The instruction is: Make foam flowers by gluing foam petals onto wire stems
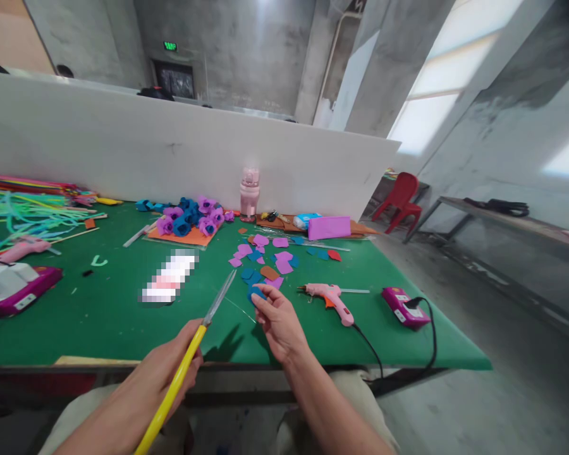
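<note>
My left hand [173,357] is closed round a pair of scissors [184,366] with long yellow handles, seen nearly edge-on. Their metal blades point up and away over the green tabletop. Between thumb and fingertips, my right hand [281,321] pinches a small blue paper piece [256,292], partly covered by the fingers. Just beyond it lie scattered purple pieces [283,261], blue pieces [250,276] and a brown piece [268,272]. A pink glue gun [329,296] rests on its side to the right of that hand.
Purple and blue paper flowers [184,218] sit on an orange sheet [194,237]. Behind stand a pink bottle [250,196] and a white partition [208,145]. A magenta power strip [404,308], its black cord trailing, lies right; another power strip [38,289] and colourful stems [23,212] are left.
</note>
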A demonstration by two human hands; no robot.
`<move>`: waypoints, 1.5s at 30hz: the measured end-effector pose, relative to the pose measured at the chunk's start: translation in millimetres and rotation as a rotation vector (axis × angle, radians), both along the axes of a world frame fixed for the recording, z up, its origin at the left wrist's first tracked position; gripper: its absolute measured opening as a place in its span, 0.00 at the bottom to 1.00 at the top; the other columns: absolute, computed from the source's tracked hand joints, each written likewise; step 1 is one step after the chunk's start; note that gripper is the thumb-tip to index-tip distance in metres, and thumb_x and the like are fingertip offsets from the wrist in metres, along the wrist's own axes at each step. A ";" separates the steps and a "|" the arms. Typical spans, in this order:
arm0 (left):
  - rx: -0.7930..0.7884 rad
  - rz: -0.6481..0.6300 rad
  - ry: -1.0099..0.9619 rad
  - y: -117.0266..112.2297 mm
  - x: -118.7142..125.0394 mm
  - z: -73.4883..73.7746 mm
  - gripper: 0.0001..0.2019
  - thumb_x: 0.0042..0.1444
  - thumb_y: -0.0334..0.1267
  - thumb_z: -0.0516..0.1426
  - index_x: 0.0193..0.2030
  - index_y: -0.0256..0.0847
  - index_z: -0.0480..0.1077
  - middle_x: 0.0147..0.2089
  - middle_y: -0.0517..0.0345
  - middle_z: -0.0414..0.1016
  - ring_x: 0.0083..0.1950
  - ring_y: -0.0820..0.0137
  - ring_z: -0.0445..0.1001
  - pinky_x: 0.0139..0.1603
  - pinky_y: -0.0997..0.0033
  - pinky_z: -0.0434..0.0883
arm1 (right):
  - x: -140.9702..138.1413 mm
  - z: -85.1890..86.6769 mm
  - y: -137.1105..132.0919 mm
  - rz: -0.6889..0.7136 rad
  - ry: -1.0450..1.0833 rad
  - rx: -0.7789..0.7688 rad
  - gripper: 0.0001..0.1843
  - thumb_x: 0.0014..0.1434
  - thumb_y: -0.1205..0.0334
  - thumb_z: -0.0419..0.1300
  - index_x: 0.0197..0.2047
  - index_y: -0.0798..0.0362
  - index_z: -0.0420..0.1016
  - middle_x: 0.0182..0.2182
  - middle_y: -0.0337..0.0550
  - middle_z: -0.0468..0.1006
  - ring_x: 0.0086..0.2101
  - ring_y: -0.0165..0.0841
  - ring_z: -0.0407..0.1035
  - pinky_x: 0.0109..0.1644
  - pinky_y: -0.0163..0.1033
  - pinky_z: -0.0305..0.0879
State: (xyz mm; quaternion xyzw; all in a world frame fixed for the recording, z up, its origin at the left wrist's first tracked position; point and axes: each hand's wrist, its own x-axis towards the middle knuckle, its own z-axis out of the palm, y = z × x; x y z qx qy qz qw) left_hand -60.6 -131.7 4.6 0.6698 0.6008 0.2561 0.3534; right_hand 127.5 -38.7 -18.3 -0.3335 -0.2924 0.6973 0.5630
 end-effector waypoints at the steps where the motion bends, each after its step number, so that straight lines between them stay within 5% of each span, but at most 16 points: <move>1: 0.022 -0.023 0.042 -0.4 -0.6 0.5 0.25 0.55 0.47 0.46 0.60 0.50 0.52 0.33 0.60 0.72 0.28 0.74 0.70 0.27 0.80 0.68 | -0.1 -0.2 0.2 0.001 0.000 -0.002 0.16 0.39 0.64 0.68 0.34 0.55 0.72 0.21 0.31 0.68 0.18 0.18 0.56 0.19 0.24 0.51; 16: 0.050 -0.109 0.413 7.0 29.6 14.6 0.22 0.54 0.36 0.45 0.57 0.40 0.55 0.44 0.44 0.72 0.42 0.61 0.73 0.42 0.65 0.67 | -1.4 3.7 -4.7 0.064 0.100 -0.027 0.11 0.42 0.62 0.67 0.30 0.55 0.73 0.22 0.34 0.70 0.22 0.21 0.62 0.26 0.26 0.61; 24: 0.090 -0.094 0.397 7.7 43.0 12.5 0.24 0.53 0.33 0.44 0.59 0.37 0.52 0.46 0.41 0.71 0.46 0.60 0.72 0.46 0.63 0.66 | -6.6 5.1 -6.8 0.034 0.190 -0.013 0.10 0.42 0.66 0.67 0.29 0.53 0.71 0.26 0.34 0.73 0.26 0.23 0.66 0.33 0.29 0.65; 45: 0.142 -0.099 0.267 12.7 54.6 5.7 0.22 0.53 0.32 0.45 0.56 0.39 0.54 0.45 0.44 0.71 0.43 0.62 0.71 0.44 0.63 0.67 | -5.4 4.3 -6.3 0.068 0.284 -0.037 0.08 0.44 0.66 0.66 0.31 0.54 0.73 0.27 0.35 0.74 0.27 0.23 0.67 0.33 0.28 0.66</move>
